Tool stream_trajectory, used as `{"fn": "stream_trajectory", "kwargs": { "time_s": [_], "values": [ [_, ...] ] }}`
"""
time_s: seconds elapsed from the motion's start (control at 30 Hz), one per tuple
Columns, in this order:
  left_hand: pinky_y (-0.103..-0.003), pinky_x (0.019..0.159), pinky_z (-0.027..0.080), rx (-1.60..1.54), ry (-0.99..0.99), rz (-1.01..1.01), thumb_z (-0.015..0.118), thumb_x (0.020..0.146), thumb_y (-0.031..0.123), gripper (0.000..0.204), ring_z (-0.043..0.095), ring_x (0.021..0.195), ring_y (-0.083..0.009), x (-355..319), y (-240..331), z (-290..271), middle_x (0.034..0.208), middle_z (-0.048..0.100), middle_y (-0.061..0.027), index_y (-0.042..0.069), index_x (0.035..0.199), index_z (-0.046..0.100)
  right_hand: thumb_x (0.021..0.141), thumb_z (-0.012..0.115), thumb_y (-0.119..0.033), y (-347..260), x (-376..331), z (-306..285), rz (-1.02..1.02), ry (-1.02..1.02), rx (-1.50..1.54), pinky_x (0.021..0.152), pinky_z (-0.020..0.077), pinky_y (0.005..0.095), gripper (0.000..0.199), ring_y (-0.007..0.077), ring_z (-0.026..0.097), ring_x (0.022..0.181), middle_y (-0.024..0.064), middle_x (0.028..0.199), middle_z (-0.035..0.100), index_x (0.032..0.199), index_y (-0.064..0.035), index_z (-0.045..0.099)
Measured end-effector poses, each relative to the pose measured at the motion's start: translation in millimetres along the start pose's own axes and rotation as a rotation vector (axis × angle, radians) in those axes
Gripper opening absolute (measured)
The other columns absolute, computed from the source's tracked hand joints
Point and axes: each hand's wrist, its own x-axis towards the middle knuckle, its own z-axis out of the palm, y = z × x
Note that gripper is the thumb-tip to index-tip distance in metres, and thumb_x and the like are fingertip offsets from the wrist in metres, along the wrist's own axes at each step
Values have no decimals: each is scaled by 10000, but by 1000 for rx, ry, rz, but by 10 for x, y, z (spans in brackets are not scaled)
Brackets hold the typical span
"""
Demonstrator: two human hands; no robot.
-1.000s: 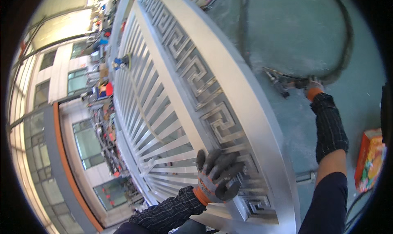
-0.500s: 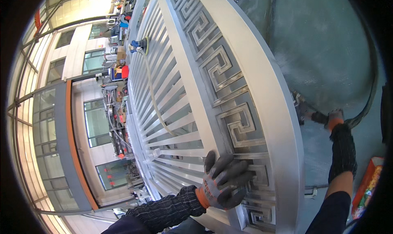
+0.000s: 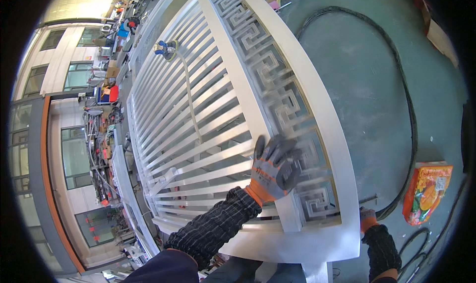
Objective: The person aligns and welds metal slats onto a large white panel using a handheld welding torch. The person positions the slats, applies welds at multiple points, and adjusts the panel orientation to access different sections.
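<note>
My left hand (image 3: pixel 272 171), in a grey and orange glove with dark fingertips, lies spread on the long rail beside the fretwork band (image 3: pixel 285 102) of a silvery metal gate (image 3: pixel 325 119). My right hand (image 3: pixel 368 218), also gloved, is low beyond the gate's right edge, which partly covers it. A thick black cable (image 3: pixel 410 124) runs into that closed hand, and whatever extends past its fingers is hidden by the frame. On the gate's slats lies a blue tool (image 3: pixel 166 50) with a round pad and a pale hose (image 3: pixel 191 99).
An orange printed bag or box (image 3: pixel 427 191) lies on the green floor at the right, near loose dark cable loops (image 3: pixel 415 248). Another metal frame (image 3: pixel 130 194) stands left of the gate. Farther left, clutter (image 3: pixel 101 154) lines a building wall.
My right hand has come back toward me, from out over the floor to beside the gate's edge, with the cable trailing. The view has shifted; my left hand stays on the gate.
</note>
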Motion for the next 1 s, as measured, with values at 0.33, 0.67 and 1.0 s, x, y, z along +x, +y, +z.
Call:
{"fn": "stream_trajectory", "kwargs": {
  "time_s": [0.33, 0.67, 1.0],
  "values": [
    [-473, 1047, 477, -1232, -821, -345, 685, 919, 307, 388, 606, 1210, -318, -2400, 1111, -411, 1258, 658, -153, 96, 1245, 666, 949, 608, -263, -726, -431, 910, 16, 29, 420, 955, 499, 445, 339, 295, 666, 1125, 131, 1163, 701, 1250, -115, 659],
    [-455, 1145, 390, -1005, -865, -1112, 759, 891, 335, 636, 510, 1346, -315, -4532, 680, 1058, 1474, 516, -176, 53, 1418, 543, 950, 610, -253, -807, -427, 996, 34, 49, 450, 947, 503, 441, 333, 297, 670, 1113, 135, 1171, 700, 1247, -109, 662],
    [-447, 1110, 422, -1156, -836, -1105, 763, 886, 306, 621, 540, 1301, -316, -4537, 722, 1208, 1441, 540, -175, 49, 1410, 548, 951, 613, -243, -790, -433, 1036, 81, 45, 471, 938, 507, 438, 327, 299, 673, 1102, 138, 1179, 700, 1243, -104, 664]
  ]
}}
